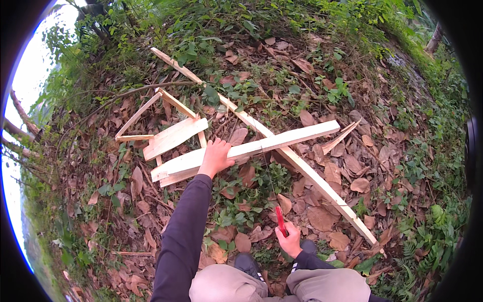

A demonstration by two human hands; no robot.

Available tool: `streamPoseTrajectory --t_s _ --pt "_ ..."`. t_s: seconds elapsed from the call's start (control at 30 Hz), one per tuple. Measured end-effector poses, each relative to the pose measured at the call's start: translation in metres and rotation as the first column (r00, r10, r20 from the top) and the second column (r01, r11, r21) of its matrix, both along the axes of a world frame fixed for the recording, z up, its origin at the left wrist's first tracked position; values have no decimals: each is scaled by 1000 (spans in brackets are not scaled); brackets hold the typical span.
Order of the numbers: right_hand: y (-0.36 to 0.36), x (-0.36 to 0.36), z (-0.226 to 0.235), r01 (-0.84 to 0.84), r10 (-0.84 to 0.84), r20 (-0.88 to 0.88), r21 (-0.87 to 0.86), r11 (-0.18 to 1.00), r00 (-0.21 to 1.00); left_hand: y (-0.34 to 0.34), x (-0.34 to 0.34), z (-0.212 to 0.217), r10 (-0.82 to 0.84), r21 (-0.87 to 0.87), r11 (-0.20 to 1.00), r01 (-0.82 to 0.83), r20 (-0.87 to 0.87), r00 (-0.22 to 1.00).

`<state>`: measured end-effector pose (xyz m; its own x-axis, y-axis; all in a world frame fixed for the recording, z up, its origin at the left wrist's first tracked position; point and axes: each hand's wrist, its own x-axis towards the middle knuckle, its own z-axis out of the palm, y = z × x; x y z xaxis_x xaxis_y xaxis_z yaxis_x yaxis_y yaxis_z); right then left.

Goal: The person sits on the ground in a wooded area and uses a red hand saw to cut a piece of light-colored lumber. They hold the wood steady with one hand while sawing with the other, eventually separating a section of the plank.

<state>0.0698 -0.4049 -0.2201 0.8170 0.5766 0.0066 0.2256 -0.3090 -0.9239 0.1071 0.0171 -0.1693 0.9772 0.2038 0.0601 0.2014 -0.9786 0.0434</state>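
Note:
My left hand point(216, 158) is closed over a pale wooden plank point(292, 137), pressing on it left of its middle. The plank lies across a long narrow wooden beam point(322, 185), which runs diagonally over the ground. In my right hand point(290, 241), close to my knees, is the red handle of a handsaw point(280, 220). Its thin blade shows nearly edge-on and reaches up to the near edge of the plank, right of my left hand. How deep the blade sits in the wood I cannot tell.
A small wooden frame point(137, 116) and a short wide board point(176, 137) lie left of the plank. A splintered wood piece point(342, 138) rests near its right end. Dry brown leaves point(322, 217) and green plants cover the slope; a thin branch point(136, 91) crosses behind the frame.

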Motion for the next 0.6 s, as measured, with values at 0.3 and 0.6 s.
streamPoseTrajectory --t_s 0.3,0.6 --pt "-8 22 92 20 64 -305 265 964 950 -2 -11 9 25 -80 997 -20 69 997" --pt "-10 33 111 -45 56 -294 45 998 954 -15 -17 -17 -15 47 999 11 84 996"
